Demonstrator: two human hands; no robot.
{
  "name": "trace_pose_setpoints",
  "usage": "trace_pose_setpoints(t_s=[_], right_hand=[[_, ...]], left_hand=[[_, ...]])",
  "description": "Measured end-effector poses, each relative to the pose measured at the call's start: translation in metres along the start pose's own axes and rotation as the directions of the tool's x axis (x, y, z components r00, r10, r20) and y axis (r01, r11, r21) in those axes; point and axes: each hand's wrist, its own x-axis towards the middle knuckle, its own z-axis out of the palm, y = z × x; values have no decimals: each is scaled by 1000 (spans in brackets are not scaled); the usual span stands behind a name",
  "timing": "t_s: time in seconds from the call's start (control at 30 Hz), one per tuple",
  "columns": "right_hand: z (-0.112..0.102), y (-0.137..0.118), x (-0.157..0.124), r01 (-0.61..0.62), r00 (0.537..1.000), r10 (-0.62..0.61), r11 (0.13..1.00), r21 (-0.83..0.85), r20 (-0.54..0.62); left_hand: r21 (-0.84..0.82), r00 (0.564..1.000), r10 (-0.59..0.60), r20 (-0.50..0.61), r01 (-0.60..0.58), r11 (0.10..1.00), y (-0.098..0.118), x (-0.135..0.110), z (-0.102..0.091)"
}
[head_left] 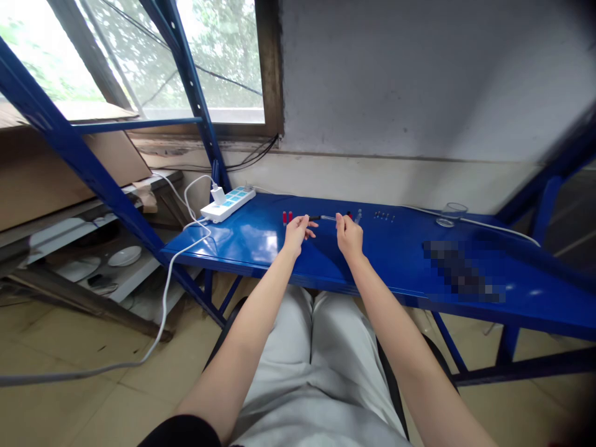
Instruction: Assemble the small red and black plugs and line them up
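Observation:
Above the blue table (pixel 242 233), my left hand (pixel 298 234) pinches a slim black piece (pixel 315 218) that looks like a pen part. My right hand (pixel 349 236) is closed on the end of a thin clear tube (pixel 328 218), like a pen barrel. The two pieces lie in line between my hands, their ends touching or nearly so; I cannot tell if they are joined. Left of my left hand stand red caps (pixel 287 217). Just beyond my right hand are small clear pieces (pixel 358 215) and a dark red bit, partly hidden.
Several tiny parts (pixel 384 216) lie in a row to the right. Farther right are a clear glass cup (pixel 451 215) and a blurred-out dark object (pixel 460 270). A white power strip (pixel 229 205) with cables sits at back left. Blue frame posts (pixel 186 68) rise at the left.

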Motion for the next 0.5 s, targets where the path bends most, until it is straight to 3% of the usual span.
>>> trace_pose_setpoints(t_s=[0.17, 0.37, 0.5], right_hand=[[3, 3, 2, -13, 1000, 16, 990, 142, -17], [13, 4, 0, 10, 973, -74, 959, 283, 217], [15, 6, 0, 15, 962, -84, 967, 256, 261]], left_hand=[[56, 1000, -19, 20, 18, 998, 3, -3, 2], [73, 999, -30, 41, 27, 997, 4, -4, 4], [57, 998, -14, 57, 11, 998, 3, -4, 4]])
